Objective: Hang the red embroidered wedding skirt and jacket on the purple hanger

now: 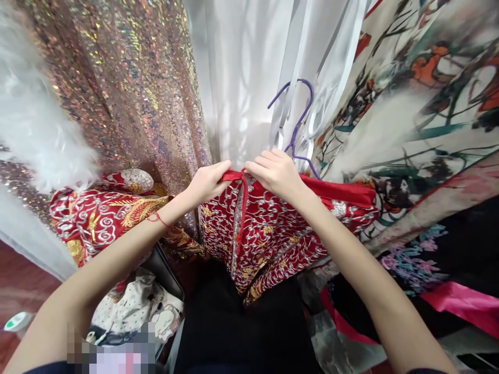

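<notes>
A red skirt-like garment point(268, 228) with silver and gold embroidery hangs from both my hands by its plain red waistband. My left hand point(208, 182) pinches the band left of a thin red tie that dangles down the front. Just right of that tie, my right hand point(275, 174) is closed on the band, its fingertips close to the tie. Behind my right hand stands a purple hanger point(302, 122), its lower part hidden by the garment. More red embroidered cloth point(101, 221) with gold and silver patterns lies to the left, below my left forearm.
Sequined cloth point(128, 78) hangs at the back left, beside white fluffy trim point(35, 104). White fabric point(237, 67) hangs behind my hands, and floral-print cloth point(413, 104) at right. Black cloth with pink edging point(463, 306) lies lower right. Dotted cloth point(132, 306) sits lower left.
</notes>
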### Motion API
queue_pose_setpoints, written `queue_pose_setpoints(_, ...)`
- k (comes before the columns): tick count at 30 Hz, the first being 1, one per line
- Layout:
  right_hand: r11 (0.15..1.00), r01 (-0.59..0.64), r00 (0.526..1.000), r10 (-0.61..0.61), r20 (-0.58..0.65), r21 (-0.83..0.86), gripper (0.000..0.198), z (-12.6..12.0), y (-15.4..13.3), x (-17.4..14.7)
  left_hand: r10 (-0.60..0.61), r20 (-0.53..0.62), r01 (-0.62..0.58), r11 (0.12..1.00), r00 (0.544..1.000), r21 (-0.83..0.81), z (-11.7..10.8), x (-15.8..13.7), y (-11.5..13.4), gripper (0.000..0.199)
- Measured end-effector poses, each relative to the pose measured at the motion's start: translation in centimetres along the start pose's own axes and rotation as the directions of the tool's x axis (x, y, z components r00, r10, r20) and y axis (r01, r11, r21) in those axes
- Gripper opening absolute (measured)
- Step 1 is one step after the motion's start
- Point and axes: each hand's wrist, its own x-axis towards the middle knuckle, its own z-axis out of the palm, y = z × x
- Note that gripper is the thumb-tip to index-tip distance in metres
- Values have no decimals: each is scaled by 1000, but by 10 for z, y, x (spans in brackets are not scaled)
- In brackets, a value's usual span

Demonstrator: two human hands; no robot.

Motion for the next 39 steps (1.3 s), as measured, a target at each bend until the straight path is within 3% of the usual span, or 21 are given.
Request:
queue_pose_setpoints(3,1000,-16,1000,16,-1,20,42,-2,-2,0,-4,17,5,996,1000,-92,-1,6,-2,17)
queue_pose_setpoints(8,1000,-10,1000,10,-3,-16,44,-5,-4,2,111,86,-97,983,990,-158,-2,14,-8,30)
queue_pose_setpoints(19,994,-95,995,94,17,47,45,-9,-17,6,164,-71,-170,981,984,-92,-2,10,0,24)
queue_pose_setpoints(26,995,-98,995,98,28,23,45,-9,-17,2,51,-115,-77,970,992,-232,6,14,4,29)
queue_pose_setpoints(30,988,-137,990,134,32,78,41,-10,-19,4,-14,-61,-11,920,998,-392,7,16,5,28)
queue_pose_setpoints(32,976,-193,980,197,-32,103,35,-14,-26,2,-19,-34,3,907,999,-422,6,16,5,26)
queue_pose_setpoints(34,950,-284,941,302,-155,128,27,-19,-41,-5,-22,-28,8,903,999,-430,5,16,6,22)
queue_pose_setpoints(36,906,-388,851,422,-314,166,20,-19,-65,-20,-37,-32,19,896,999,-443,7,17,6,20)
queue_pose_setpoints(37,877,-438,787,479,-389,196,19,-15,-80,-31,-46,-32,27,893,998,-449,8,17,5,21)
queue_pose_setpoints(39,773,-534,572,628,-527,342,19,-1,-113,-56,-58,-28,39,889,998,-456,12,17,4,24)
